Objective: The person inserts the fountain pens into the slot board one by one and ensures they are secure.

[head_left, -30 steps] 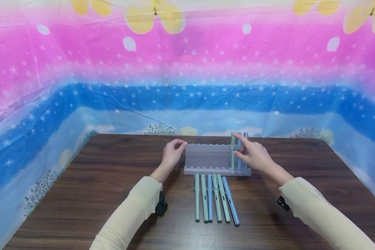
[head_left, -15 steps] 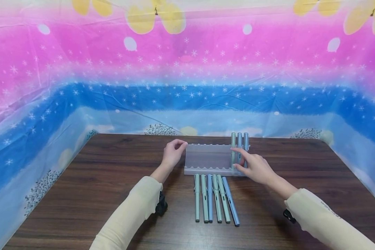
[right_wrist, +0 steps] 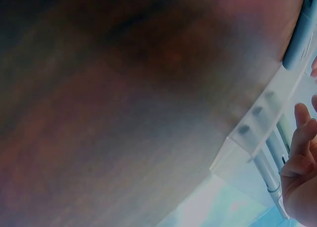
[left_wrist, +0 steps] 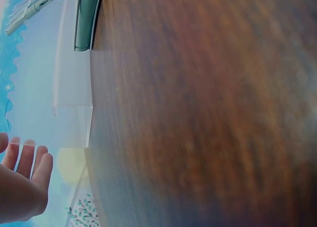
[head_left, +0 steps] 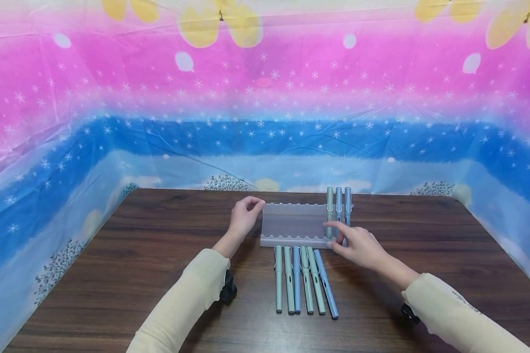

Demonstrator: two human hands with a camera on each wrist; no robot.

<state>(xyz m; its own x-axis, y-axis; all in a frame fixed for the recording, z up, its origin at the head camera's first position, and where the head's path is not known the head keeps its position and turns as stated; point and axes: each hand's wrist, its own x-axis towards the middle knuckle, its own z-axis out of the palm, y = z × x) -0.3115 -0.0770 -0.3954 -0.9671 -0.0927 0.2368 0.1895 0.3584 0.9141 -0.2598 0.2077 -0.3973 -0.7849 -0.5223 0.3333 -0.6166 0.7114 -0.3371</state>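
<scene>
A translucent pen rack (head_left: 291, 220) with scalloped edges leans back on the table. Thumb and index finger of my left hand (head_left: 243, 215) pinch its upper left corner; in the left wrist view the fingertips show through the clear sheet. Three pens stand in the rack's right end: a green pen (head_left: 330, 198), a blue pen (head_left: 338, 196) and another blue pen (head_left: 348, 196). My right hand (head_left: 362, 245) is in front of their lower parts, index finger and thumb spread apart, fingertips right at the green pen. Several green and blue pens (head_left: 306, 279) lie side by side before the rack.
Dark wooden table (head_left: 137, 274) reaches to a patterned cloth backdrop (head_left: 265, 137) behind and at both sides. Black wrist cameras hang under both sleeves; the left camera (head_left: 227, 288) is close to the lying pens.
My right hand has slid down from the upper part of the standing green pen to near the rack's lower ledge. The left hand and the lying pens have stayed put.
</scene>
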